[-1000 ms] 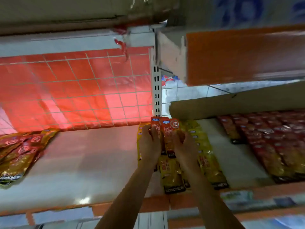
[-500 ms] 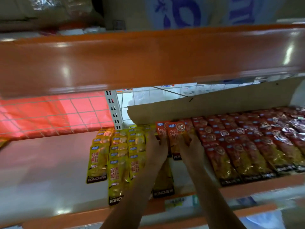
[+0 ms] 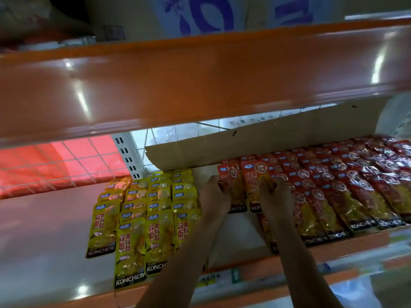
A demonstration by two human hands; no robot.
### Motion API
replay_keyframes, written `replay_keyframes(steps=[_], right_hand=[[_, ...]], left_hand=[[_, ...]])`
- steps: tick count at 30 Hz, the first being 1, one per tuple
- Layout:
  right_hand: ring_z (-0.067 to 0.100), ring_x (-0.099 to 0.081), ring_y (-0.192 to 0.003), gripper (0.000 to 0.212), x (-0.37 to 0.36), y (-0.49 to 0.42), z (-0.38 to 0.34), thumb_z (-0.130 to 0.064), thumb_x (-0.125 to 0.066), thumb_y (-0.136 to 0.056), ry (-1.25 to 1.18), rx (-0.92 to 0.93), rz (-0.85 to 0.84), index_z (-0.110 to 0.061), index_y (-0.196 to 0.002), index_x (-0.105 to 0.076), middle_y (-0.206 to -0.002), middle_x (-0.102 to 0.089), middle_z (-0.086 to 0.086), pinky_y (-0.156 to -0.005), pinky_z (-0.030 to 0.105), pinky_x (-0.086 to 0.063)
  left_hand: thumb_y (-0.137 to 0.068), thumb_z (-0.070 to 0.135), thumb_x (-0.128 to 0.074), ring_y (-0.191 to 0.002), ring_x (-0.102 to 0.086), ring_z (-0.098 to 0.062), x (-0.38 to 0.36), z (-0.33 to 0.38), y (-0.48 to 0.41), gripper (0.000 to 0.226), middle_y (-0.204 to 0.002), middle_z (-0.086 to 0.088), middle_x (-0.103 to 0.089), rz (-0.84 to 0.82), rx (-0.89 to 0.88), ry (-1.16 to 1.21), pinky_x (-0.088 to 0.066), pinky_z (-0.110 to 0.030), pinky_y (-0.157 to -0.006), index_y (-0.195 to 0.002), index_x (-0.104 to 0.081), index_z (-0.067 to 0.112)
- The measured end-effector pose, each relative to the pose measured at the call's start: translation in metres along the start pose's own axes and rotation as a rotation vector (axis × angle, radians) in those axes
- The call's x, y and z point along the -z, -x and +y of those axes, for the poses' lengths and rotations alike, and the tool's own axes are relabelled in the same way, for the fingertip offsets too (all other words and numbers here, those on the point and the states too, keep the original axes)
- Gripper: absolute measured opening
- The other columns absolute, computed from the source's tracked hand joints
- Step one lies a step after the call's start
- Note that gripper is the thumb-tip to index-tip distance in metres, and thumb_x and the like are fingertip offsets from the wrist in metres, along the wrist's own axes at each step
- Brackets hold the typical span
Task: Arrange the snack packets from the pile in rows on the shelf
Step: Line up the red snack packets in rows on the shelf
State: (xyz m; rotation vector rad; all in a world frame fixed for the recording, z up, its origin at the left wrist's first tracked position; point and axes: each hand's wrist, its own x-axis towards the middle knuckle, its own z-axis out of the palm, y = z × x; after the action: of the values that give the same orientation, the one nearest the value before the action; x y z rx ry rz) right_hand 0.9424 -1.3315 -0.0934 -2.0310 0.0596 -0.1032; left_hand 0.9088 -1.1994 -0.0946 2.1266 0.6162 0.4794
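While the small bunch of glossy red plastic snack packets (image 3: pixel 249 185) is being held over the pale shelf board (image 3: pixel 44 230), the left hand (image 3: pixel 214 197) is gripping its 9 o'clock edge and the right hand (image 3: pixel 275 196) its 3 o'clock edge. Yellow packet rows (image 3: pixel 155 218) are lying at 9 o'clock, red packet rows (image 3: pixel 347 192) at 3 o'clock.

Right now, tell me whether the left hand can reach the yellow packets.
Probably yes: the yellow packets lie just beside the left hand on the shelf, nothing between. But its fingers hold a red packet.

Packets (image 3: pixel 142 218) in rows left and right on shelf (image 3: pixel 44 241), cardboard (image 3: pixel 266 143) behind
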Motion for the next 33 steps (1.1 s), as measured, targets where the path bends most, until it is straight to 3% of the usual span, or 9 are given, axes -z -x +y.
replay_keyframes(steps=[7, 16, 23, 26, 29, 30, 32, 33], right_hand=[[0.005, -0.041, -0.045, 0.010, 0.009, -0.006, 0.005, -0.025, -0.050, -0.096, 0.070, 0.052, 0.046, -0.015, -0.094, -0.050, -0.059, -0.047, -0.007, -0.044, 0.022, -0.030], [0.005, -0.043, -0.046, 0.020, 0.011, -0.010, 0.008, -0.027, -0.049, -0.097, 0.113, 0.049, 0.051, -0.008, -0.102, -0.055, -0.061, -0.048, -0.006, -0.043, 0.021, -0.030], [0.008, -0.047, -0.054, 0.027, 0.009, -0.007, 0.003, -0.029, -0.047, -0.098, 0.139, 0.079, -0.018, -0.007, -0.113, -0.053, -0.067, -0.052, -0.004, -0.049, 0.024, -0.034], [0.010, -0.051, -0.056, 0.028, 0.003, -0.002, -0.003, -0.027, -0.046, -0.098, 0.130, 0.100, -0.047, -0.009, -0.119, -0.051, -0.070, -0.055, -0.003, -0.050, 0.024, -0.035], [0.014, -0.059, -0.070, 0.031, -0.004, 0.005, -0.009, -0.026, -0.044, -0.099, 0.099, 0.111, -0.095, -0.010, -0.125, -0.048, -0.086, -0.062, 0.001, -0.056, 0.023, -0.042], [0.017, -0.062, -0.077, 0.032, -0.006, 0.007, -0.010, -0.027, -0.043, -0.100, 0.096, 0.110, -0.111, -0.010, -0.127, -0.048, -0.093, -0.064, 0.004, -0.062, 0.027, -0.047], [0.022, -0.063, -0.086, 0.033, -0.009, 0.009, -0.012, -0.026, -0.044, -0.100, 0.137, 0.151, -0.117, -0.009, -0.126, -0.052, -0.099, -0.065, 0.009, -0.072, 0.032, -0.049], [0.022, -0.062, -0.090, 0.032, -0.009, 0.010, -0.011, -0.024, -0.044, -0.099, 0.165, 0.189, -0.101, -0.008, -0.124, -0.055, -0.102, -0.064, 0.009, -0.075, 0.031, -0.048]], left_hand=[[-0.091, 0.023, -0.062, -0.101, -0.064, -0.023, -0.016, 0.001, -0.007, 0.031, -0.110, -0.006, -0.069, -0.046, 0.065, -0.025, -0.053, -0.036, -0.086, -0.120, -0.058, 0.012], [-0.091, 0.033, -0.060, -0.099, -0.064, -0.023, -0.025, -0.002, -0.010, 0.033, -0.108, -0.006, -0.069, -0.079, 0.023, -0.150, -0.051, -0.035, -0.085, -0.114, -0.061, 0.011], [-0.094, 0.016, -0.055, -0.098, -0.059, -0.026, -0.024, -0.002, -0.010, 0.028, -0.113, -0.010, -0.056, -0.004, -0.074, -0.216, -0.050, -0.036, -0.083, -0.120, -0.058, 0.009], [-0.096, 0.033, -0.052, -0.098, -0.062, -0.020, -0.020, 0.008, -0.002, 0.037, -0.110, -0.002, -0.061, 0.047, -0.139, -0.073, -0.050, -0.032, -0.083, -0.127, -0.056, 0.013], [-0.094, 0.044, -0.053, -0.078, -0.059, 0.012, -0.019, 0.016, 0.006, 0.043, -0.086, 0.020, -0.059, -0.010, -0.075, 0.132, -0.039, -0.001, -0.063, -0.131, -0.051, 0.022], [-0.092, 0.041, -0.057, -0.073, -0.056, 0.018, -0.019, 0.016, 0.007, 0.046, -0.084, 0.022, -0.058, -0.023, -0.055, 0.184, -0.038, 0.002, -0.060, -0.134, -0.048, 0.024], [-0.090, 0.032, -0.063, -0.074, -0.059, 0.012, -0.018, 0.012, 0.009, 0.050, -0.093, 0.014, -0.064, -0.032, -0.015, 0.259, -0.044, -0.002, -0.065, -0.136, -0.044, 0.027], [-0.091, 0.028, -0.063, -0.079, -0.061, 0.007, -0.017, 0.009, 0.010, 0.049, -0.100, 0.008, -0.067, -0.020, -0.001, 0.279, -0.050, -0.011, -0.071, -0.136, -0.043, 0.027]])
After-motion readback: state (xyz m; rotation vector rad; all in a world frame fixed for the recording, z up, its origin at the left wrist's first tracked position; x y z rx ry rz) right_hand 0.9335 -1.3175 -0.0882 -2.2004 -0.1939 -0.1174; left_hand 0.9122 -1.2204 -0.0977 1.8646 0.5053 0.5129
